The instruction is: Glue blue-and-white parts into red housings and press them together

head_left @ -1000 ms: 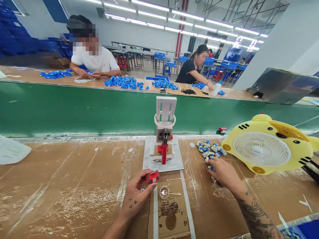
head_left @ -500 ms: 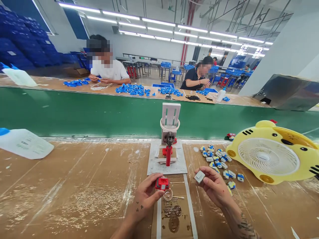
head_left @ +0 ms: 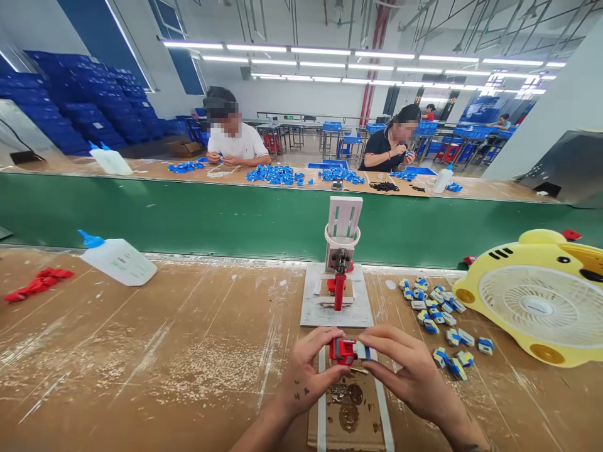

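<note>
My left hand [head_left: 305, 370] pinches a small red plastic part [head_left: 342, 352] with grey trim between thumb and fingers. A small grey and blue block [head_left: 362, 351] is held by the fingertips of my right hand [head_left: 411, 370]. The two pieces meet or nearly meet end to end; I cannot tell whether they are joined. Just beyond my hands stands a toggle clamp with a red handle [head_left: 338, 292] on a white base plate [head_left: 311, 312]. A cotton swab [head_left: 358, 370] lies partly hidden below the held pieces, near wet clear patches [head_left: 348, 417] on the taped cardboard.
Several grey, blue and yellow blocks [head_left: 436, 306] lie to the right, beside a yellow animal-shaped fan [head_left: 537, 307]. On the left are a white bottle with a blue cap [head_left: 120, 260] and red parts [head_left: 38, 284]. Two people sit beyond the green belt [head_left: 226, 216].
Both hands have come together, bringing the red part and the grey block end to end. The view has swung left, so the red parts at the left now show.
</note>
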`<state>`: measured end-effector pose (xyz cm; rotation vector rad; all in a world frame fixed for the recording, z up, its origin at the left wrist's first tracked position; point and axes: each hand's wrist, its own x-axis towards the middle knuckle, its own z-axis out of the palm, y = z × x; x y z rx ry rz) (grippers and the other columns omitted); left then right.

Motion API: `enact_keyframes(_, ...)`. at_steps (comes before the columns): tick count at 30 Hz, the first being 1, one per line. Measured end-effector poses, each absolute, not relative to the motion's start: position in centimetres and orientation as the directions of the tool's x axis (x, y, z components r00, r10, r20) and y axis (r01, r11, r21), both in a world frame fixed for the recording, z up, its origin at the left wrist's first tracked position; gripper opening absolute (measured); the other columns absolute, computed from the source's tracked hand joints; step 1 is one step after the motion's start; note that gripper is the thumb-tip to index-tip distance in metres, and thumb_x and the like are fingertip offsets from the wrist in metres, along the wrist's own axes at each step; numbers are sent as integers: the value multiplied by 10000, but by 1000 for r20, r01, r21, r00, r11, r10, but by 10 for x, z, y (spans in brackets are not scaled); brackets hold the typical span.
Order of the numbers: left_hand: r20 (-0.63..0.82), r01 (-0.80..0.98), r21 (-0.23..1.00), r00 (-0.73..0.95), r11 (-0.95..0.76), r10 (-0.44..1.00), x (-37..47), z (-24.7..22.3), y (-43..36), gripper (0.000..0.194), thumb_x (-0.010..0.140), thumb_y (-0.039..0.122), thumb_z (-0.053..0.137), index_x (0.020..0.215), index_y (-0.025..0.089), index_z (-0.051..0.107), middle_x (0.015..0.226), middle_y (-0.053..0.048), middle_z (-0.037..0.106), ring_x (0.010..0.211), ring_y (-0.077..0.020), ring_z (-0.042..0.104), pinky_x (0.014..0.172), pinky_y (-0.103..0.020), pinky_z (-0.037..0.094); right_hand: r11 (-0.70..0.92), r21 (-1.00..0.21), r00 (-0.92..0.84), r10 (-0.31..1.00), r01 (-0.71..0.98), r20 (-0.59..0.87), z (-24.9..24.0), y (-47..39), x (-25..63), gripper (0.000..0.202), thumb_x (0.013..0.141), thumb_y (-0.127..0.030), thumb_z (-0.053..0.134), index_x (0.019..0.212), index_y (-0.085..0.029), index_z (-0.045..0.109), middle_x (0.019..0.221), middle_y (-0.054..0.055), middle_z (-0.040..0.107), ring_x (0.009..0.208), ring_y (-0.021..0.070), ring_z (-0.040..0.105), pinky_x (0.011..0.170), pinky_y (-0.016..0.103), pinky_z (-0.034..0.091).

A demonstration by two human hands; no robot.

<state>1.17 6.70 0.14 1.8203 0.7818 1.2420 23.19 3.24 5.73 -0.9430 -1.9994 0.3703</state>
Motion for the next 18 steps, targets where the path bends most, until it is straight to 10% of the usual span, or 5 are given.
enact_keyframes(5,554,131,756,395,-642,733,7,6,68,395,873,400,761,1231,239,723,1041,-114,793,924,-246,772,809,-318,636,685,-504,-444,727,526,524,67,33,226,247,1004,-228,580,1206,-230,724,968,97,751,859,194,737,756,265,625)
enact_keyframes(12,709,211,595,318,-776,630,13,11,68,291,941,303,689,1222,233,664,1035,-95,781,952,-219,765,813,-309,641,550,-751,-251,835,364,490,58,39,224,198,910,-333,732,1085,-245,769,943,74,762,837,193,738,761,265,622)
enact_keyframes(18,832,414,408,198,-813,519,20,7,68,121,980,257,611,1082,202,648,980,-99,762,884,-206,747,767,-321,639,52,-999,21,998,-10,51,42,42,204,465,696,-586,858,911,-193,734,838,77,762,757,219,729,712,321,623)
